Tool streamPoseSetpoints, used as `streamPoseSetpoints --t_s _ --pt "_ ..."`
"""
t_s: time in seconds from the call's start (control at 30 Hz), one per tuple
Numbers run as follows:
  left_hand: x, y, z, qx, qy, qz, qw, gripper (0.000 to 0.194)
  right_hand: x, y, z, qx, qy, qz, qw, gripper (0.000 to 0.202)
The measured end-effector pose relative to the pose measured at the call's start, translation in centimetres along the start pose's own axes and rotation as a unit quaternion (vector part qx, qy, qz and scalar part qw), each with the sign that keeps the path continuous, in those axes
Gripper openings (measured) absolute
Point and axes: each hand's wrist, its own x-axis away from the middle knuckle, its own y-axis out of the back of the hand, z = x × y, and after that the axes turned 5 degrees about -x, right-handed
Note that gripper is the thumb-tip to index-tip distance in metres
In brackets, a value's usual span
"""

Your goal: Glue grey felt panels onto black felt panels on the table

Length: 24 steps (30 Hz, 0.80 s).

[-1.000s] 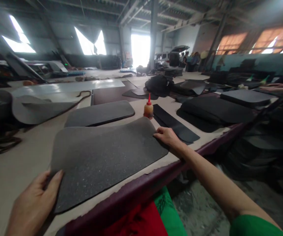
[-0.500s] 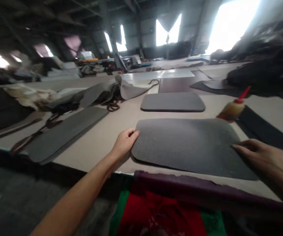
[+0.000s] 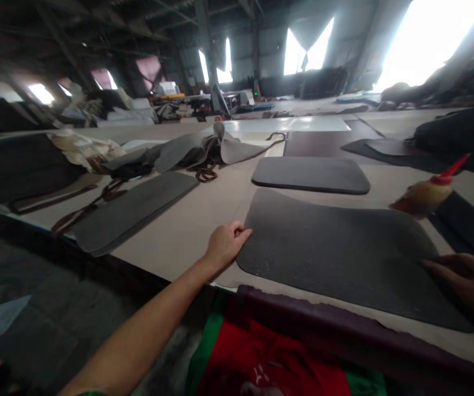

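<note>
A large dark grey sheet (image 3: 336,253) with rounded corners lies on the pale table in front of me, its far left part bowed slightly upward. My left hand (image 3: 227,242) pinches its left edge between thumb and fingers. At the right edge my right hand (image 3: 468,275) has its fingers closed on the sheet, partly in shadow. Just beyond it rests a smaller stack of grey rounded panels (image 3: 311,173). A squeeze bottle (image 3: 424,195) with a red nozzle and yellowish contents sits past the sheet's far right corner.
More grey panels (image 3: 133,212) are stacked at the left, beside brown cords (image 3: 206,174) and crumpled grey material (image 3: 187,151). A dark strip (image 3: 468,225) lies at the right. Maroon material (image 3: 303,313) runs along the table's near edge. A dark heap (image 3: 459,137) stands at the far right.
The view has swung left, so things sit farther right. The sheet's far edge now bows up at the left where it was flatter. Both hands keep their hold on its edges.
</note>
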Motion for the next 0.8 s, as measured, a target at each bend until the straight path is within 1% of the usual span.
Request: streamPoseSetpoints --t_s 0.07,0.1,0.17,0.37,0.47,0.6,0.63,0.7,0.73,0.8 --pt "0.1 0.0 -0.1 -0.024 -0.007 -0.001 1.0 0.031 0.1 0.2 0.3 -0.024 -0.064 0.044 0.997 0.054" --pt "0.1 0.0 -0.2 -0.034 -0.01 -0.001 0.999 0.031 0.2 0.3 0.5 -0.029 -0.081 0.053 0.995 0.053" --pt "0.1 -0.1 -0.1 -0.053 -0.019 -0.001 0.998 0.03 0.5 0.6 1.3 -0.036 -0.092 0.054 0.994 0.05" --pt "0.2 0.0 -0.1 -0.096 -0.033 0.006 0.995 0.028 2.5 2.4 5.4 -0.078 -0.112 0.06 0.989 0.019" --pt "0.2 0.0 -0.1 -0.109 -0.034 0.011 0.993 0.028 3.1 3.0 7.0 -0.082 -0.113 0.059 0.988 0.016" --pt "-0.1 -0.3 0.0 -0.12 -0.006 0.007 0.993 0.013 3.3 3.0 7.5 -0.08 -0.089 0.057 0.991 0.02" --pt "-0.1 -0.3 0.1 -0.12 0.005 0.001 0.993 0.016 3.3 3.0 7.4 -0.073 -0.077 0.057 0.993 0.024" --pt "-0.1 -0.1 0.0 -0.117 0.021 -0.015 0.993 0.029 3.4 3.1 6.9 -0.034 -0.044 0.042 0.998 0.037" --pt "-0.1 0.2 0.0 -0.114 0.024 -0.028 0.993 0.035 3.5 3.4 6.7 -0.006 -0.027 0.02 0.999 0.043" --pt "-0.1 0.9 0.0 -0.103 0.01 -0.051 0.993 0.045 4.0 4.3 6.7 0.047 0.006 -0.052 0.998 0.05"
